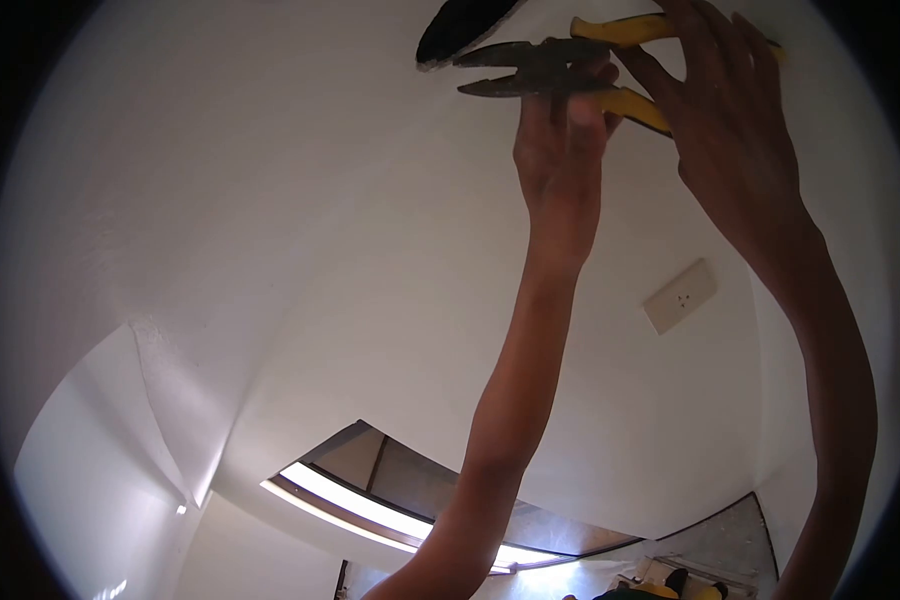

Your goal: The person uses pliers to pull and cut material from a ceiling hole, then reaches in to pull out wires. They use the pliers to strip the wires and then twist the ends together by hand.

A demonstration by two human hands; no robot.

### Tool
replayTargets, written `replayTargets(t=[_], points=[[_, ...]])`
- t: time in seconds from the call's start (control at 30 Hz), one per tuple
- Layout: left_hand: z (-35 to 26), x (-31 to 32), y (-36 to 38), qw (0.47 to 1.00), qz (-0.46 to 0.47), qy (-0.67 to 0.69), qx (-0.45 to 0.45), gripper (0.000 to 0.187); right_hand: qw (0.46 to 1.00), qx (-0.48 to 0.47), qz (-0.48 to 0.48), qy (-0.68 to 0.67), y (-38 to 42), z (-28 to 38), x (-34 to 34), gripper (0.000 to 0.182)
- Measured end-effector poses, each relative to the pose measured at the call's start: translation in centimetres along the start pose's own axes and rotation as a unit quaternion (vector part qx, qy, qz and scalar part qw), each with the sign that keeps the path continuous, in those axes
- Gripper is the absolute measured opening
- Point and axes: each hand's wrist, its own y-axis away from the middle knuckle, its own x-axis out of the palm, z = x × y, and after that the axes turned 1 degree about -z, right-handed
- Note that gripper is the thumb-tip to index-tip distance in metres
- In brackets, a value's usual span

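1. On the far left there is a pale, shiny panel (pixel 90 460), low in the view, beside the light-coloured wall (pixel 370 300)
2. Next, also low, comes a dark-framed opening (pixel 400 475), with a bright strip along its lower side
3. At the top, a black object (pixel 460 30) with a rough, whitish lower end is cut by the view border; it is very near to the jaw tips of the pliers
4. The pliers (pixel 545 68) are at the upper middle, with yellow handles spread and jaws open towards the left
5. The left hand (pixel 563 140) is raised and partly closed, its fingers curled about the pliers, near the joint and the lower handle
6. At the bottom, some black and yellow things (pixel 675 585) are too small to tell
7. A pale outlet plate (pixel 681 297) sits tilted in the view, below the right hand (pixel 735 95)
8. This right hand is half open, holding the spread handles
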Motion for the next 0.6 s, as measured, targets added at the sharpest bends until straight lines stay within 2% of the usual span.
replayTargets(t=[0.03,0.23,0.3,0.33,0.6], points=[[-0.1,0.7,-0.6,0.999,-0.018,-0.034,0.008,0.045,1.0,0.002,-0.006,0.004,-0.2,-0.7,0.4,0.026],[-0.7,0.1,-2.1,0.998,-0.011,-0.047,0.046,0.036,0.999,0.019,0.007,0.049,-1.2,-0.4,1.4,0.023],[-1.1,-0.5,-1.8,0.998,-0.021,-0.05,0.028,0.035,0.998,0.01,-0.058,-0.019,-1.4,0.1,1.9,0.023],[-1.3,-0.8,-1.7,0.998,-0.035,-0.057,0.01,0.034,0.998,0.01,-0.059,-0.019,-1.4,0.3,2.3,0.023],[-1.5,-1.2,-1.4,0.998,-0.036,-0.046,0.023,0.03,0.998,-0.016,-0.062,0.0,-1.5,0.0,2.6,0.029]])
